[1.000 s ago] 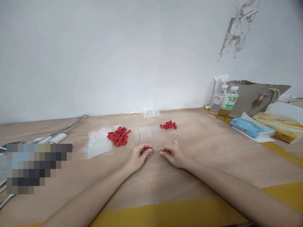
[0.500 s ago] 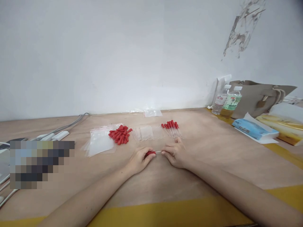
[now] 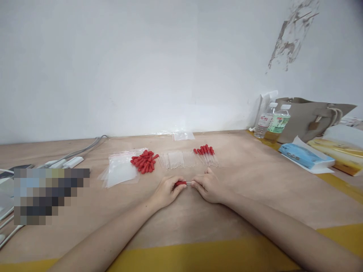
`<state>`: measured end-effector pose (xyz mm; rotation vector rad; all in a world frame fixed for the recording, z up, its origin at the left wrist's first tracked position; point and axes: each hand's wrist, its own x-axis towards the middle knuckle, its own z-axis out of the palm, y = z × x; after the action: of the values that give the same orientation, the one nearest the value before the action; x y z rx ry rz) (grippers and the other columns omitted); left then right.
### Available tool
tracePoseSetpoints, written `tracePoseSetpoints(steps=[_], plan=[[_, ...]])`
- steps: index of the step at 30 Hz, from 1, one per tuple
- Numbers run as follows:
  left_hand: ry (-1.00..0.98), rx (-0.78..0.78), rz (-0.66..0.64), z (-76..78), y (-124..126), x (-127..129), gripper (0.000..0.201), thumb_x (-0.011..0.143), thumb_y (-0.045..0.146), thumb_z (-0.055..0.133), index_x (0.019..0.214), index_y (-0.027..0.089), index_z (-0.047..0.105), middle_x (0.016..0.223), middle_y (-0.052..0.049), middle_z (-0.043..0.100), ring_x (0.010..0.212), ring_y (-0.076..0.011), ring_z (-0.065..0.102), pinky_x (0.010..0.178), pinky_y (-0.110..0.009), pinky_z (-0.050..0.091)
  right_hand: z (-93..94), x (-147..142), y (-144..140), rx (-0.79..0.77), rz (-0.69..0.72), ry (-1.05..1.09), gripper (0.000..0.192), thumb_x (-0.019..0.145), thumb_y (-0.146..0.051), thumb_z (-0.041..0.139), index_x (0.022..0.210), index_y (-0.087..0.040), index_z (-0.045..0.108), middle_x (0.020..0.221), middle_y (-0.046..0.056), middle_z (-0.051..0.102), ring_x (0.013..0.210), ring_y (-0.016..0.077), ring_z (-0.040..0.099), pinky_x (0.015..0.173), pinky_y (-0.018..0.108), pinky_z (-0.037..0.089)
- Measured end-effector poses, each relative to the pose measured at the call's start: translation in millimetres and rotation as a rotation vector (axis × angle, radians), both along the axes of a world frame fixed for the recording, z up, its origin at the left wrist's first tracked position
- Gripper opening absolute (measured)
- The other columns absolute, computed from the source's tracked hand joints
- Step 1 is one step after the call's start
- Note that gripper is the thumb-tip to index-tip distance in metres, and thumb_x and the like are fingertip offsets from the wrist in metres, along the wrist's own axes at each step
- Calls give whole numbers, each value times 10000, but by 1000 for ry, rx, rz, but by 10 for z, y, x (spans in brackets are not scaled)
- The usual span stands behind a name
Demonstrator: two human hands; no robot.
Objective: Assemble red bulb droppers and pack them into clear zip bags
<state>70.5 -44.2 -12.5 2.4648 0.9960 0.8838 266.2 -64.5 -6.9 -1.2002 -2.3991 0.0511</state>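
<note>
My left hand [image 3: 167,192] is closed on a red rubber dropper bulb [image 3: 180,183]. Between the fingers of my right hand [image 3: 209,187] is a thin clear dropper tube [image 3: 188,183], its left end at the mouth of the bulb. How deep the tube sits inside the bulb is hidden. Beyond my left hand lies a pile of loose red bulbs [image 3: 145,163]. A row of clear tubes [image 3: 177,160] is spread to the right of that pile. Several droppers with red bulbs on them [image 3: 206,150] lie side by side beyond my right hand.
Clear zip bags [image 3: 120,170] lie left of the bulb pile, and another small bag [image 3: 183,135] is by the wall. At right stand two bottles [image 3: 279,121], a grey handbag [image 3: 300,117] and a blue tissue pack [image 3: 306,155]. Cables and white plugs [image 3: 73,162] occupy the left side.
My right hand has slid slightly left along the tube, nearer to the bulb, and its fingers are more curled. My left hand keeps its hold in place.
</note>
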Motion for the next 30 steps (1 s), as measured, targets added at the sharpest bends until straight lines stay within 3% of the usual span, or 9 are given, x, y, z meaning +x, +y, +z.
tracePoseSetpoints(steps=[3,6,8,11,14,17,22,30], plan=[[-30,22,16,4,54,-47,211,813,308,488,970,186,557,850,-38,616,730,-142,560,663,-262,444,77,38,-16,-21,16,23,303,880,-275,345,794,-201,625,764,30,657,677,136,533,723,306,271],[-50,32,69,-13,108,-118,409,775,326,535,1150,197,435,991,-66,547,769,-145,532,671,-275,455,108,160,63,-128,-44,130,263,837,-263,403,784,-209,655,745,18,666,654,141,552,664,276,331],[-47,16,101,-32,133,-152,461,767,321,540,1184,199,388,993,-64,515,739,-134,511,650,-272,456,118,271,197,-231,-182,259,249,805,-279,428,778,-197,662,702,10,662,597,137,554,564,242,345],[-9,3,78,-47,148,-163,354,781,293,514,1116,203,444,936,-42,502,710,-125,494,656,-274,445,167,390,469,-263,-447,373,234,755,-316,474,697,-180,656,663,15,652,596,141,565,519,223,350],[16,-4,56,-37,143,-155,276,787,280,504,1051,202,493,900,-32,495,707,-126,489,671,-281,436,243,370,717,-218,-653,276,289,739,-352,479,548,-185,619,610,23,629,596,143,563,523,231,344],[30,-13,64,-22,134,-156,251,786,284,505,1021,195,512,876,-31,490,707,-130,489,671,-283,431,267,247,873,-188,-771,144,351,763,-400,440,530,-196,606,622,34,622,644,162,573,570,255,351],[43,-17,64,-24,140,-167,219,797,302,488,983,198,538,831,-26,482,705,-134,489,664,-285,431,179,101,954,-147,-819,93,373,799,-446,390,654,-202,632,709,62,627,806,214,575,708,321,350],[51,-29,64,-19,141,-158,202,795,299,489,952,186,550,851,-32,487,691,-126,491,650,-279,436,107,126,1012,-143,-806,102,345,789,-481,400,712,-223,617,851,43,631,927,213,535,698,299,347]])
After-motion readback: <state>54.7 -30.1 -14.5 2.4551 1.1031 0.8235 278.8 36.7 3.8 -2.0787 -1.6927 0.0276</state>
